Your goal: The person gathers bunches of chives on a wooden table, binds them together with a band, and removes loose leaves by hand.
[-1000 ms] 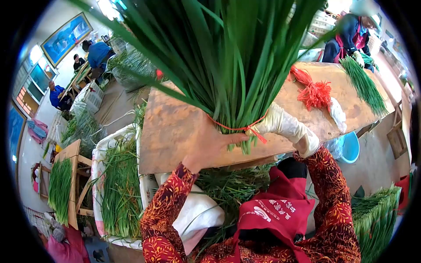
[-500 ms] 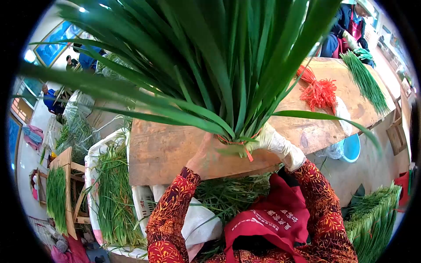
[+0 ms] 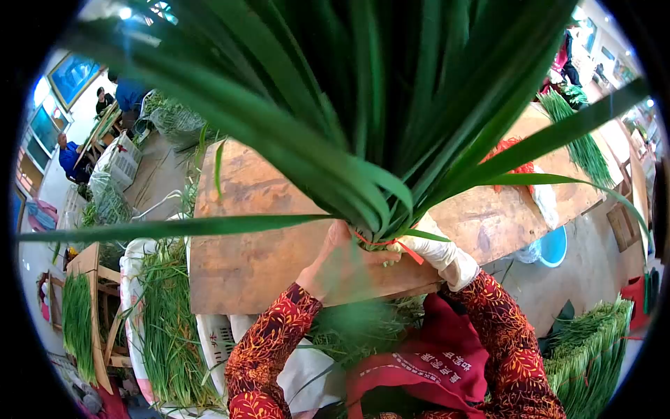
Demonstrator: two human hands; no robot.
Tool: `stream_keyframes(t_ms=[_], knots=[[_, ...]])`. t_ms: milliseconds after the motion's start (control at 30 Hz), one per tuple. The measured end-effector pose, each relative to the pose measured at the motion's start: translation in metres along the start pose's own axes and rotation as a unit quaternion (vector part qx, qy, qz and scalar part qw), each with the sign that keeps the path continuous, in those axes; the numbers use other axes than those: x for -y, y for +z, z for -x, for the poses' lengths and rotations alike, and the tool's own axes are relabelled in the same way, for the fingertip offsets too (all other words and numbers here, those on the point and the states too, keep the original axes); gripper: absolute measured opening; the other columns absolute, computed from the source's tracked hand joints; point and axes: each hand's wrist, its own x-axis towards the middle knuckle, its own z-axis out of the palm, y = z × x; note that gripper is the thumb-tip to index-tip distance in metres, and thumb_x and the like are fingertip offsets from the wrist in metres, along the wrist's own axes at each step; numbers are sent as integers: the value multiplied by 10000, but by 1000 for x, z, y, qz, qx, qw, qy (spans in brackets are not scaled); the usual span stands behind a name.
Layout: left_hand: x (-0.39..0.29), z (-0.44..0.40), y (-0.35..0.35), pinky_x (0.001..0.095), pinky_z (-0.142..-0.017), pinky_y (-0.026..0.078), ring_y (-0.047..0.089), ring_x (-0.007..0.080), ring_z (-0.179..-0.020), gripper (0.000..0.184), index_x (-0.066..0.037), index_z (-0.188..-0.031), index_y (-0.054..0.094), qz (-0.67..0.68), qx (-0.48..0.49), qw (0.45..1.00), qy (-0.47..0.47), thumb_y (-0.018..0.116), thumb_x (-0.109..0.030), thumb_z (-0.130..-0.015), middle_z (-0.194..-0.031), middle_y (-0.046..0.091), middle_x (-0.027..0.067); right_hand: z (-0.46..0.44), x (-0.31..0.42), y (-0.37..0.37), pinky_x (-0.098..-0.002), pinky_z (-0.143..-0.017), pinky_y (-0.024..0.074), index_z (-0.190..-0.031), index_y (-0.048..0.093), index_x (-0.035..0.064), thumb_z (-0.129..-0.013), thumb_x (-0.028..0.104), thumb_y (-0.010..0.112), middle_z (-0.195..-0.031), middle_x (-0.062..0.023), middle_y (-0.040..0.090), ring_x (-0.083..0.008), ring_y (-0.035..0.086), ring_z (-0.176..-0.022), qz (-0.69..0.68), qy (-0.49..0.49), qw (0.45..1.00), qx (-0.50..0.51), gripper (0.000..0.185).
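A large bunch of garlic chives [image 3: 380, 160] stands upright before me, its long flat leaves fanning toward the camera. A thin red tie [image 3: 380, 243] circles its narrow lower part, one end sticking out to the right. My left hand [image 3: 331, 260], bare, is closed around the bunch's left side just below the tie. On the right side my right hand [image 3: 438, 253], in a pale glove, grips the bunch beside the tie's loose end. Leaves partly cover the fingers of both hands.
The wooden table [image 3: 244, 269] lies beneath the bunch. Red ties [image 3: 509, 157] and tied chives [image 3: 576, 140] rest on it. A crate of loose chives [image 3: 167, 314] stands left, stacked chives [image 3: 590, 356] right. A blue basin [image 3: 553, 246] is on the floor. Several people are farther off.
The bunch has come nearer the camera and its leaves spread wider. Both hands sit slightly lower, still holding it. The camera view has shifted a little.
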Motion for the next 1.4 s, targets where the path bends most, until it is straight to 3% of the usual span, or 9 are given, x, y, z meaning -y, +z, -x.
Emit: stream_keyframes(t_ms=[233,267,300,433,767,867,1000,1100,1400], knots=[[-11,-4,-23,326,-754,487,588,185,-866,451,-15,-979,574,28,62,996,-65,813,-207,-647,-931,628,74,4,35,11,-271,-649,484,-869,625,46,-680,131,772,-806,-19,631,-106,573,-724,6,32,999,-10,255],[-7,-4,-22,324,-760,484,586,184,-873,447,-16,-984,576,24,65,995,-65,807,-208,-654,-939,628,73,-1,33,3,-266,-626,472,-877,641,40,-726,163,740,-787,-11,630,-98,563,-708,332,-80,940,29,219],[-4,-4,-21,323,-767,480,583,182,-880,442,-16,-990,579,23,63,995,-68,802,-209,-660,-946,628,73,9,30,5,-265,-635,473,-890,640,38,-728,162,739,-800,-14,631,-98,565,-718,338,-82,937,38,227],[2,-10,-20,316,-792,466,572,176,-909,425,-17,-1012,588,10,70,995,-71,779,-212,-686,-977,630,70,22,20,11,-263,-670,478,-942,637,30,-736,158,736,-851,-25,637,-98,573,-757,59,41,997,12,262],[15,-10,-31,299,-855,431,546,160,-979,390,-20,-1067,611,-96,104,990,-25,721,-220,-750,-1053,633,63,14,4,5,-259,-757,490,-1073,629,10,-756,148,730,-979,-53,650,-98,592,-855,-4,100,995,-1,360],[-7,-6,-39,311,-825,454,570,156,-933,470,-19,-1074,610,-175,112,976,-73,781,-189,-671,-1026,646,60,6,8,4,-281,-610,526,-1010,613,-16,-679,141,793,-920,-75,656,-125,618,-756,2,51,999,-7,409],[-29,-19,-47,340,-869,448,543,218,-1011,562,-22,-1074,587,82,110,962,-237,825,-217,-603,-1045,591,138,4,14,5,-269,-662,508,-1053,584,12,-612,101,809,-943,-57,646,-123,602,-801,-2,49,999,0,502],[-33,-17,-37,327,-897,432,528,196,-1036,599,-8,-1113,561,-119,56,991,-28,825,-159,-597,-1088,583,111,7,22,-2,-271,-681,507,-1199,468,28,-586,111,826,-1023,-74,618,-150,589,-847,8,20,1000,-8,715],[-2,-18,-28,314,-906,429,536,180,-1032,636,-7,-1116,564,80,63,989,-108,843,-128,-557,-1082,603,72,31,40,1,-286,-774,489,-1166,535,16,-734,191,730,-1055,-69,619,-138,585,-885,11,20,1000,22,506]])
